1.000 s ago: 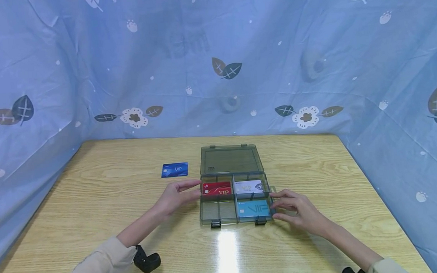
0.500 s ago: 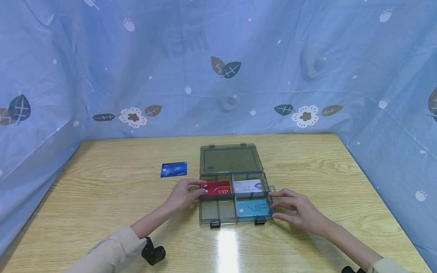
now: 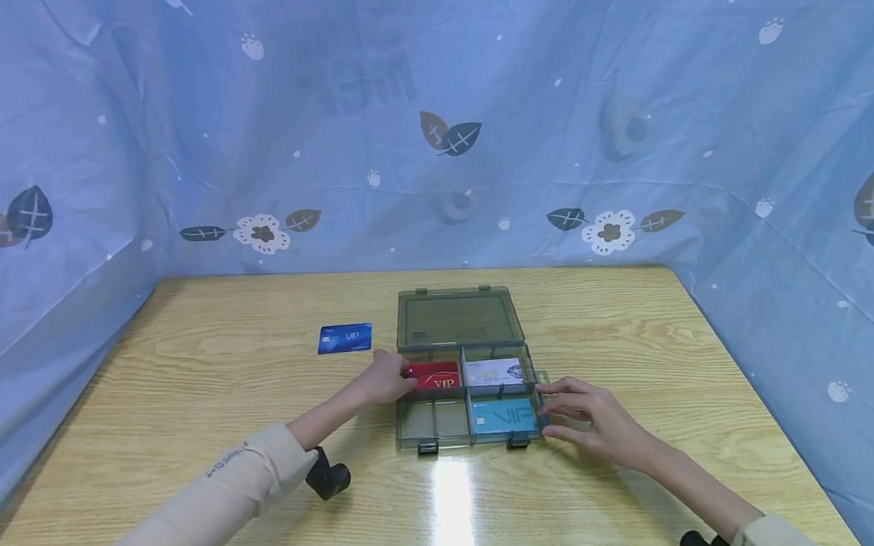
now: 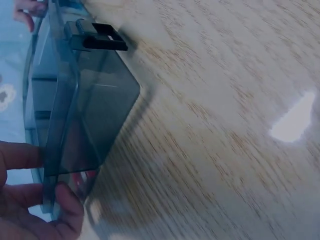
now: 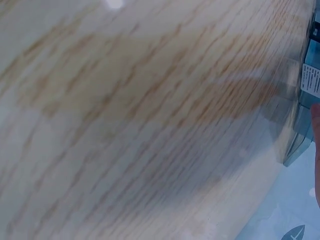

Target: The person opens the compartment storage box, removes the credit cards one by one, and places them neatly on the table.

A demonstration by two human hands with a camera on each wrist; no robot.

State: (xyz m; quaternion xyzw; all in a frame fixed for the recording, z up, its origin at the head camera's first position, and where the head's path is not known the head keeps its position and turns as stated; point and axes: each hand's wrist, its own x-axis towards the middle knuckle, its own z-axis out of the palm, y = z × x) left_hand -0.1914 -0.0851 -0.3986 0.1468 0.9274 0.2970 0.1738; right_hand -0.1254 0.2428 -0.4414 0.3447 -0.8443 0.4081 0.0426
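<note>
A smoky transparent plastic box with four compartments lies on the table, its lid folded back. My left hand is at its left wall, fingers bent over the rim beside the red VIP card in the back left compartment. In the left wrist view the thumb lies outside the wall, the fingers on its other side. My right hand touches the box's right side with curved fingertips. A white VIP card sits back right, a light-blue VIP card front right. No card shows in the front left compartment.
A dark-blue VIP card lies on the wooden table, left of the lid. Two black latches stick out at the box's front. A blue patterned cloth hangs behind and along both sides.
My left hand has moved right, from beside the box onto its left wall, now covering the red card's left end. The right hand has stayed at the box's right side.
</note>
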